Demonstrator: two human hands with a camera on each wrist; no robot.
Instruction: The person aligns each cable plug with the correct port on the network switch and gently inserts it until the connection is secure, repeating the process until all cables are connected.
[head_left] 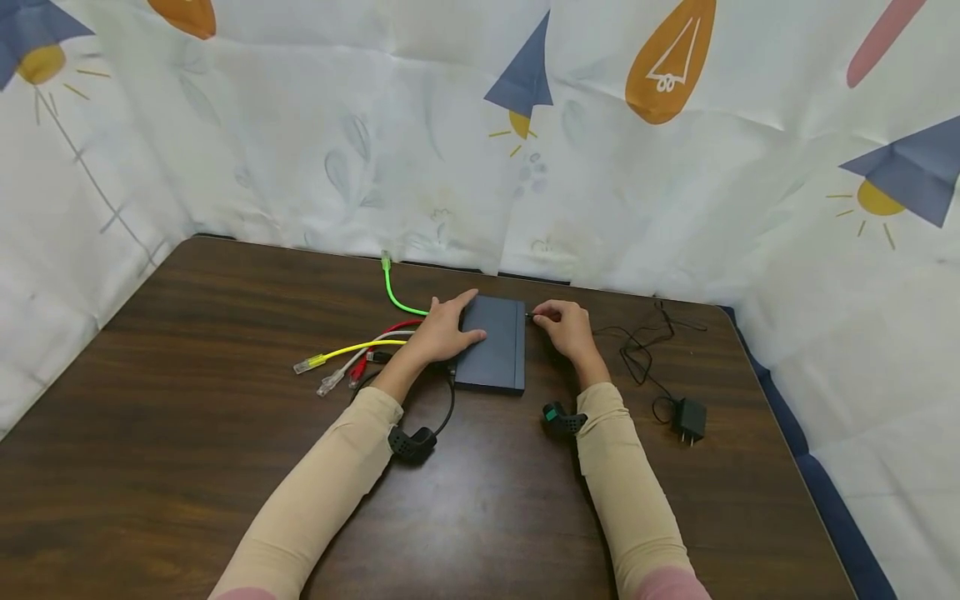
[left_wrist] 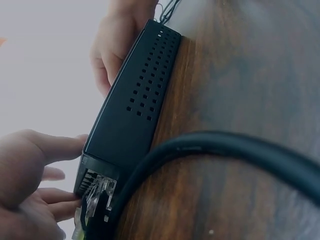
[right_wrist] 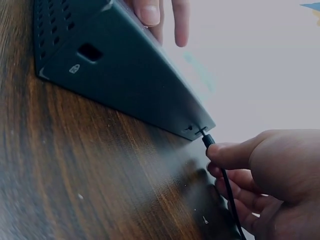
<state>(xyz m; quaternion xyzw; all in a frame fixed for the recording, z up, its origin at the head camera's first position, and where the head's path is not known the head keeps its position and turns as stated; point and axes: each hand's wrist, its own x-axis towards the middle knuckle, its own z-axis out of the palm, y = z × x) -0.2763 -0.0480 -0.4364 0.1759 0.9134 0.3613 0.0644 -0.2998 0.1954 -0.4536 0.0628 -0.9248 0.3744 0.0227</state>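
Note:
A dark network switch lies flat on the table, with network cables plugged into its left side. My left hand grips the switch over that side, its thumb on the top face and other fingers by the ports, as the left wrist view shows. My right hand pinches a thin black power plug between thumb and fingers. The plug's tip meets the socket in the side of the switch; how deep it sits, I cannot tell. From the plug a black cord runs down past the fingers.
Left of the switch, green, yellow, white and red cable ends lie loose. A black power adapter with its coiled cord rests at right. A thick black cable bends near my left wrist. Printed cloth hangs behind the table.

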